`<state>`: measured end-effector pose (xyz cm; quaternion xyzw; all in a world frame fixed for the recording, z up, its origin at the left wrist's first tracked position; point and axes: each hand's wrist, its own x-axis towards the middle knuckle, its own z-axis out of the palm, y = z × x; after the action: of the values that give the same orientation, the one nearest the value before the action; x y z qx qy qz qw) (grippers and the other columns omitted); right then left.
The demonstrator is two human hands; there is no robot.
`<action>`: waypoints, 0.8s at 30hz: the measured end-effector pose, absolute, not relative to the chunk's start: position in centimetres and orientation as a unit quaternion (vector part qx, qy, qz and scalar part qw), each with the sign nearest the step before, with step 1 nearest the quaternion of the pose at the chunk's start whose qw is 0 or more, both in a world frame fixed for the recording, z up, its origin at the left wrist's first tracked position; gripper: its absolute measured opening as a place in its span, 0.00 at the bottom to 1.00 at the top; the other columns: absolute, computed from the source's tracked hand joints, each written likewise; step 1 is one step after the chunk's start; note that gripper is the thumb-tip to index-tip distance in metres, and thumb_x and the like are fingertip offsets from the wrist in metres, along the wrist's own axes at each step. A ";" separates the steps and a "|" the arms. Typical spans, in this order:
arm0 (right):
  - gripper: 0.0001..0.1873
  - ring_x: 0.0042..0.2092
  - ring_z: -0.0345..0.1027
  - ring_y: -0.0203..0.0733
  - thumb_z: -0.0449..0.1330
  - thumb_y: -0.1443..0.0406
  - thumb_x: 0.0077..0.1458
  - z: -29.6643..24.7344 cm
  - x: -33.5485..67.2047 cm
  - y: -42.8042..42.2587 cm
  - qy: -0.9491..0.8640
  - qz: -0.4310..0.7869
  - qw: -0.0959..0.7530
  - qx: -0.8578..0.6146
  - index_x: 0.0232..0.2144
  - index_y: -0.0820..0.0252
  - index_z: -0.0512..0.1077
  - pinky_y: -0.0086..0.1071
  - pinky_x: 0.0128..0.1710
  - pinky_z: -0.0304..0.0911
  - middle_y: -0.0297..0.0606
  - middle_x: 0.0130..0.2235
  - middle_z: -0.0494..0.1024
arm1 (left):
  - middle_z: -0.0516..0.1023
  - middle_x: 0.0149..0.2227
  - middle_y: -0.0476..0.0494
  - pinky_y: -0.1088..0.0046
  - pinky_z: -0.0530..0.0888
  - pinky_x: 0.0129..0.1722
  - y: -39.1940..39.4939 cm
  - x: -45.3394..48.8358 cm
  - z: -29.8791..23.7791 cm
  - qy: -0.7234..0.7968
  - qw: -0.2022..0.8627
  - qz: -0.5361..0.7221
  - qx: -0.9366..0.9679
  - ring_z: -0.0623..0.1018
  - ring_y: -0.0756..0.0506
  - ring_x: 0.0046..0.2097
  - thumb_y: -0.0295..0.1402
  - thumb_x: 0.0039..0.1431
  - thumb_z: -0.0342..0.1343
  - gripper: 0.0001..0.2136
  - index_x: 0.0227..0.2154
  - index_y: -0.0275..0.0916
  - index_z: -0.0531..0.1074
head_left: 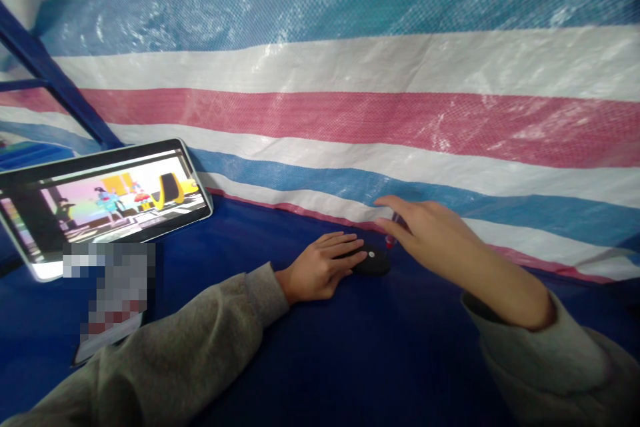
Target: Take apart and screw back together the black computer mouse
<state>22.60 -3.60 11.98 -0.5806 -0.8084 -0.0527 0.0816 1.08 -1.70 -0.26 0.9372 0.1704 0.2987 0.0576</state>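
My left hand (pixel 323 267) lies over a black computer mouse (pixel 374 261) on the blue surface, its fingers holding the near-left side. A small white dot shows on the mouse's dark face. Just right of it and slightly higher, my right hand (pixel 425 230) has thumb and fingers closed around a small screwdriver (pixel 390 240) with a dark handle and a reddish lower part. Most of this tool is hidden by the hand. Its lower end points down beside the mouse's right edge; whether they touch, I cannot tell.
A tablet (pixel 145 200) playing a colourful cartoon leans at the left. In front of it lies a flat, partly blurred-out object (pixel 113 337). A striped plastic sheet (pixel 350 113) rises behind the blue surface (pixel 360 360), with a blue frame bar (pixel 65 77) at the left.
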 end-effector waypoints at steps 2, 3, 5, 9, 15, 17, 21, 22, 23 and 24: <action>0.20 0.32 0.75 0.48 0.46 0.54 0.63 12.2 22.6 -3.6 -0.796 -0.061 0.071 -0.599 0.48 0.55 0.72 0.35 0.31 0.59 0.40 0.30 0.80 | 0.68 0.60 0.38 0.56 0.65 0.62 -1.7 1.1 -0.3 0.172 0.058 0.296 0.938 0.66 0.41 0.63 0.28 0.64 0.49 0.19 0.58 0.38 0.65; 0.19 0.33 0.75 0.47 0.46 0.56 0.63 12.3 22.6 -3.7 -0.795 -0.060 0.076 -0.599 0.46 0.55 0.72 0.34 0.31 0.58 0.40 0.31 0.80 | 0.68 0.61 0.38 0.55 0.64 0.62 -1.7 1.1 -0.3 0.173 0.058 0.294 0.938 0.66 0.41 0.63 0.28 0.64 0.49 0.19 0.58 0.38 0.65; 0.16 0.36 0.75 0.46 0.47 0.62 0.61 12.5 22.5 -3.8 -0.802 -0.055 0.092 -0.588 0.45 0.56 0.72 0.34 0.33 0.58 0.40 0.35 0.81 | 0.68 0.61 0.38 0.56 0.64 0.62 -1.7 1.0 -0.4 0.176 0.057 0.292 0.938 0.66 0.41 0.63 0.28 0.64 0.49 0.19 0.58 0.37 0.65; 0.17 0.32 0.74 0.47 0.47 0.59 0.62 12.7 22.4 -3.9 -0.788 -0.066 0.080 -0.607 0.43 0.57 0.72 0.34 0.30 0.55 0.39 0.29 0.79 | 0.68 0.61 0.39 0.57 0.63 0.63 -1.7 1.0 -0.4 0.177 0.058 0.290 0.939 0.65 0.42 0.64 0.28 0.64 0.49 0.19 0.58 0.37 0.66; 0.15 0.31 0.73 0.45 0.49 0.61 0.60 12.7 22.5 -3.8 -0.790 -0.068 0.082 -0.604 0.43 0.56 0.73 0.33 0.30 0.53 0.39 0.30 0.80 | 0.67 0.61 0.39 0.56 0.64 0.63 -1.7 1.0 -0.4 0.177 0.064 0.289 0.939 0.65 0.41 0.64 0.29 0.65 0.49 0.20 0.59 0.39 0.64; 0.16 0.30 0.72 0.45 0.47 0.58 0.61 12.8 22.5 -3.8 -0.786 -0.067 0.076 -0.610 0.40 0.56 0.74 0.33 0.29 0.53 0.39 0.27 0.79 | 0.68 0.61 0.39 0.55 0.64 0.62 -1.7 1.0 -0.4 0.176 0.066 0.293 0.937 0.66 0.41 0.64 0.29 0.65 0.49 0.20 0.59 0.40 0.64; 0.17 0.31 0.73 0.46 0.48 0.57 0.61 12.8 22.4 -3.9 -0.787 -0.066 0.076 -0.608 0.38 0.56 0.74 0.33 0.28 0.52 0.40 0.28 0.79 | 0.68 0.60 0.38 0.55 0.64 0.62 -1.7 1.1 -0.3 0.174 0.069 0.293 0.938 0.65 0.41 0.64 0.28 0.64 0.49 0.20 0.59 0.39 0.64; 0.15 0.31 0.73 0.46 0.49 0.58 0.61 12.8 22.4 -3.9 -0.791 -0.063 0.081 -0.603 0.41 0.56 0.73 0.33 0.29 0.53 0.39 0.28 0.79 | 0.68 0.60 0.38 0.55 0.64 0.62 -1.7 1.1 -0.3 0.174 0.070 0.293 0.938 0.65 0.41 0.64 0.28 0.64 0.49 0.20 0.59 0.39 0.64; 0.15 0.31 0.73 0.45 0.50 0.59 0.60 12.8 22.4 -3.9 -0.794 -0.059 0.085 -0.599 0.43 0.56 0.73 0.33 0.29 0.53 0.38 0.28 0.79 | 0.68 0.61 0.38 0.55 0.64 0.62 -1.7 1.1 -0.3 0.175 0.069 0.292 0.938 0.65 0.41 0.64 0.28 0.64 0.49 0.20 0.59 0.38 0.64; 0.15 0.30 0.73 0.45 0.50 0.60 0.60 12.8 22.4 -3.8 -0.795 -0.059 0.087 -0.597 0.43 0.56 0.73 0.33 0.28 0.53 0.38 0.27 0.79 | 0.68 0.61 0.38 0.55 0.64 0.62 -1.7 1.1 -0.4 0.175 0.069 0.292 0.938 0.65 0.41 0.64 0.28 0.64 0.49 0.20 0.59 0.38 0.64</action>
<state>22.45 -3.83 12.76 -0.5972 -0.7952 -0.0585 0.0871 1.08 -1.67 -0.37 0.9376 0.1748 0.2925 0.0689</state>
